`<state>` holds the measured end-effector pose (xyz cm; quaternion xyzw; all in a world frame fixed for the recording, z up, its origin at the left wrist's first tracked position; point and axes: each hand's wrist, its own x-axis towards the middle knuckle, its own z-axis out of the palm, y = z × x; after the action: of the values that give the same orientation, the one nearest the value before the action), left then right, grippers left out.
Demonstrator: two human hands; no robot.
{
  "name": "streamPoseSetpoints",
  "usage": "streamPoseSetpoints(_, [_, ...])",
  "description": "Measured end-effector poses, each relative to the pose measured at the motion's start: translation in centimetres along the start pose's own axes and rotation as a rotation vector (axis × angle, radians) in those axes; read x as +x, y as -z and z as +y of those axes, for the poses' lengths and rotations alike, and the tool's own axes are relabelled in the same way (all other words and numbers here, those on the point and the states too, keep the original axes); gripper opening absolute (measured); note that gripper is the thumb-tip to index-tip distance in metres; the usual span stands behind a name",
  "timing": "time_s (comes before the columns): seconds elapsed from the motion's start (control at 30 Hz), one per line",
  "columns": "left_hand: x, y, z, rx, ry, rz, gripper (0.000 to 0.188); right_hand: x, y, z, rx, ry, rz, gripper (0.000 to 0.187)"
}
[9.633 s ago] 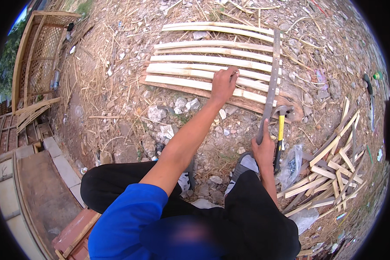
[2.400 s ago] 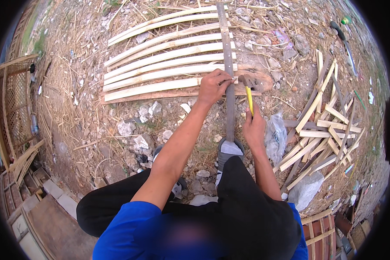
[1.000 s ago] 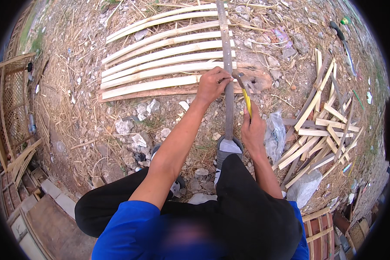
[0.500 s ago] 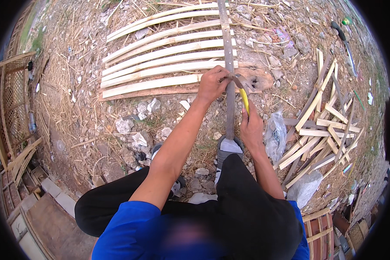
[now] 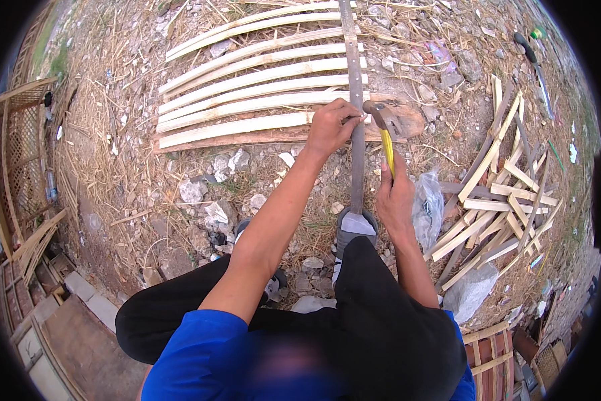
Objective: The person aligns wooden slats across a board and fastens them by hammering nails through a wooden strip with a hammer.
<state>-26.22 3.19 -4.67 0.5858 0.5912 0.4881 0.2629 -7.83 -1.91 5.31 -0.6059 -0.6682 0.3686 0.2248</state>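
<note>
My right hand (image 5: 395, 200) grips a hammer (image 5: 387, 144) by its yellow handle. The hammer's dark metal head is just right of a long grey wooden batten (image 5: 357, 164). On that batten, my left hand (image 5: 332, 127) is closed with thumb and fingertips pinched together. Whatever sits in the pinch is too small to make out. Several pale wooden slats (image 5: 247, 107) lie side by side, their right ends under the batten. A weathered board (image 5: 397, 113) lies beneath the nearest slats. The batten's near end rests on my right shoe (image 5: 355, 227).
A heap of loose wood offcuts (image 5: 494, 200) lies to the right, beside a clear plastic bag (image 5: 425, 207) and a large stone (image 5: 471, 291). Farther off is a hand saw (image 5: 536, 70) with a dark handle. Rubble and straw cover the ground. A lattice wooden frame (image 5: 26, 160) stands at left.
The hammer head has lifted away from the left fingertips and shifted slightly right, and my right hand moved with it. My left hand has stayed pinched at the batten.
</note>
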Motion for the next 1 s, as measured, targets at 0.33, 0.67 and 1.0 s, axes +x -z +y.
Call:
streamPoseSetpoints(0.33, [0.3,0.3,-0.2,0.001,-0.003,-0.001,0.009,0.3,-0.5,0.7,-0.037,-0.021,-0.020,0.035])
streamPoseSetpoints(0.67, [0.1,0.6,0.6,0.018,0.013,-0.065,0.025,-0.5,-0.9,2.3,0.030,-0.059,0.017,0.035])
streamPoseSetpoints(1.0, [-1.1,2.7,2.4,0.372,-0.113,-0.227,0.048,-0.6,-0.5,2.9,0.015,-0.092,-0.032,0.035])
